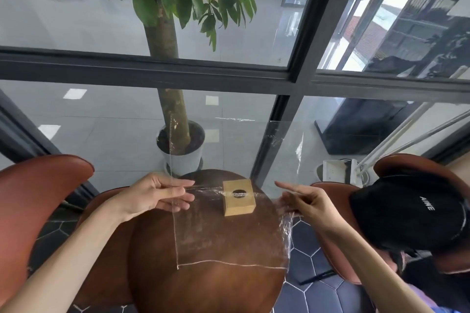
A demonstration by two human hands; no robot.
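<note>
A clear plastic sheet hangs stretched between my two hands above a round brown wooden table. My left hand pinches the sheet's left edge between thumb and fingers. At the sheet's right edge my right hand grips the crumpled film, with its index finger pointing left. A small tan wooden block with a dark round hole on top stands on the table's far side, seen through the sheet. The sheet's upper part rises in front of the window.
Red-brown chairs stand at the left and right of the table. A person in a black cap sits at the right. Beyond the glass wall stands a potted tree in a white pot.
</note>
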